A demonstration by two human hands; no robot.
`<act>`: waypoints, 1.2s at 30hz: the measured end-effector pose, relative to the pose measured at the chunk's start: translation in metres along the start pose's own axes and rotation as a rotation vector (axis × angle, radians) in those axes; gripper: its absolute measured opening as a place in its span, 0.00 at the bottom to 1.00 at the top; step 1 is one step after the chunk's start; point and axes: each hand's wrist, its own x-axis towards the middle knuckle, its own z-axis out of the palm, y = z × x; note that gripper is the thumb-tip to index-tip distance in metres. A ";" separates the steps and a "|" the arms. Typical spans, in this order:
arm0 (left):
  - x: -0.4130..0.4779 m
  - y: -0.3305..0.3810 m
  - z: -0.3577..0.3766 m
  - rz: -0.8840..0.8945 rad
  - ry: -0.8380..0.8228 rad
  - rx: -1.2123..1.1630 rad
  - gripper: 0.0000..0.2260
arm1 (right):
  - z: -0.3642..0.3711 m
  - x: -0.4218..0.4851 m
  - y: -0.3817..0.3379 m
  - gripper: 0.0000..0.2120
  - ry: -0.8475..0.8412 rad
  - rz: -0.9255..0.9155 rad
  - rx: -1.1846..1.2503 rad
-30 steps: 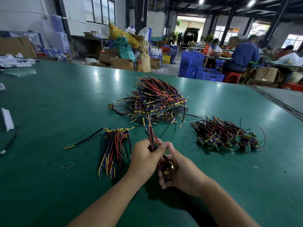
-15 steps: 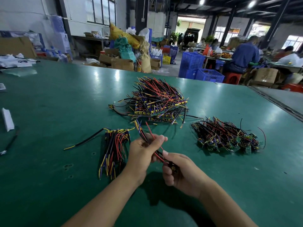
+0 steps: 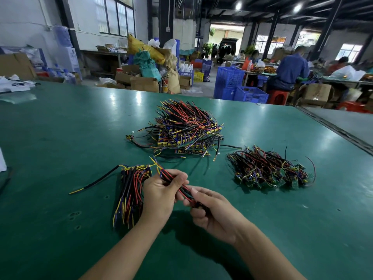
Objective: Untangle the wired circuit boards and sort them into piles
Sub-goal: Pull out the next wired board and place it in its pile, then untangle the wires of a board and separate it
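Both hands hold one wired circuit board above the green table. My left hand pinches its red, black and yellow wires, which point up and left. My right hand grips the board end, mostly hidden in the fingers. A big tangled heap of wired boards lies beyond the hands. A straightened pile lies just left of my left hand. Another pile with green boards lies to the right.
A loose black wire with a yellow tip lies left of the straightened pile. White paper sits at the table's left edge. Beyond the far edge stand blue crates, cardboard boxes and people seated at other tables.
The held board's wires have swung from pointing straight up toward the heap to leaning left. My hands have drawn slightly apart along the wires, the right hand moving right.
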 end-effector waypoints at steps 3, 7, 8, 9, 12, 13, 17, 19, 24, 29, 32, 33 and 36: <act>0.002 -0.006 -0.003 -0.041 -0.046 0.062 0.16 | -0.006 -0.001 -0.005 0.07 0.125 -0.130 -0.173; 0.000 -0.018 -0.003 -0.089 -0.156 0.272 0.06 | -0.026 0.000 -0.036 0.10 0.541 -0.572 -0.560; 0.000 -0.021 -0.002 -0.072 -0.191 0.334 0.02 | -0.034 0.002 -0.048 0.10 0.646 -0.655 -0.642; 0.000 -0.025 -0.003 -0.049 -0.223 0.393 0.03 | -0.042 0.003 -0.059 0.10 0.750 -0.717 -0.740; 0.001 -0.027 -0.003 -0.075 -0.290 0.445 0.11 | -0.071 0.006 -0.090 0.08 1.031 -0.784 -1.141; 0.002 -0.027 -0.004 -0.096 -0.294 0.432 0.13 | -0.080 0.006 -0.099 0.10 1.091 -0.788 -1.260; 0.003 -0.026 -0.004 -0.167 -0.296 0.368 0.18 | -0.118 0.002 -0.119 0.14 1.150 -0.611 -1.665; 0.003 -0.024 -0.005 -0.177 -0.292 0.362 0.19 | -0.133 0.001 -0.116 0.16 1.143 -0.335 -1.896; 0.003 -0.018 -0.002 -0.176 -0.256 0.327 0.20 | -0.141 0.002 -0.105 0.34 1.053 -0.010 -1.996; 0.003 -0.021 -0.006 -0.054 -0.246 0.470 0.28 | -0.123 0.006 -0.101 0.30 1.043 -0.014 -1.951; 0.005 -0.025 -0.007 -0.044 -0.264 0.516 0.29 | -0.095 0.006 -0.082 0.17 1.021 -0.561 -1.996; 0.005 -0.025 -0.007 -0.040 -0.265 0.537 0.29 | -0.082 0.007 -0.073 0.12 0.944 -0.742 -1.934; 0.002 -0.024 -0.006 -0.021 -0.292 0.609 0.27 | -0.043 0.013 -0.037 0.15 0.684 -0.654 -1.695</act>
